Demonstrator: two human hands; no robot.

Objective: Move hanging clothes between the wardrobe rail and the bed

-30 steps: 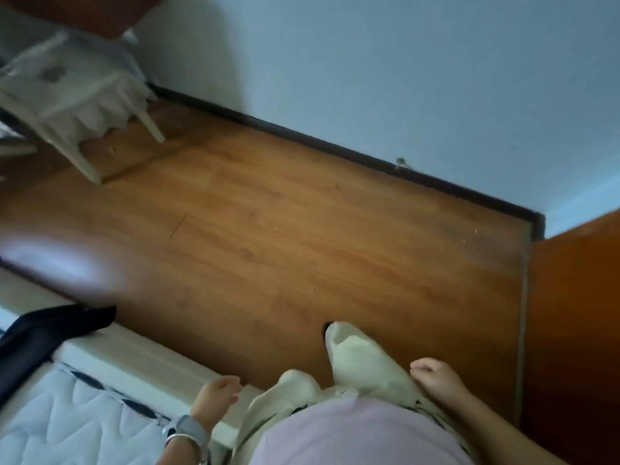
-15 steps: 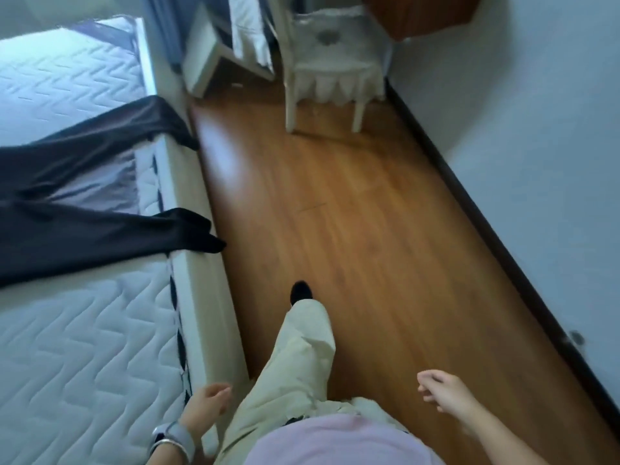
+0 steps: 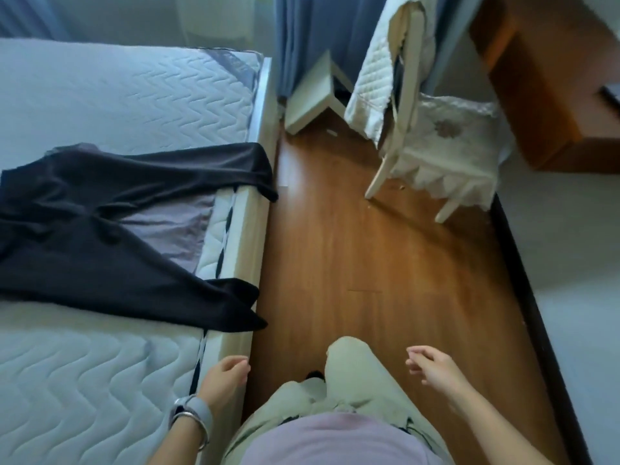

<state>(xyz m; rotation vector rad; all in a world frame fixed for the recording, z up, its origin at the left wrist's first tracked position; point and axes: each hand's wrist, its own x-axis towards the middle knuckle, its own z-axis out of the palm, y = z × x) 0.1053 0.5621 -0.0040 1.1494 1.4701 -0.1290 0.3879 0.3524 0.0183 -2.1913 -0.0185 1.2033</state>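
Fingers of your left hand (image 3: pixel 224 373): loosely curled, nothing in them. Hand hangs just over bed (image 3: pixel 243 263) edge. Right hand (image 3: pixel 433 368): same loose curl, empty, above floor (image 3: pixel 352 256).

Black garment (image 3: pixel 100 236) lies spread across mattress, two ends draped over near edge, grey cloth (image 3: pixel 167 226) beneath it. No hanger visible. Wardrobe rail out of view.

Judged step: between carries, you stand in aisle empty-handed.

Next move likely: reach left, gather black garment high up, lift limp ends clear of floor. Chair (image 3: pixel 446 146) ahead narrows aisle.
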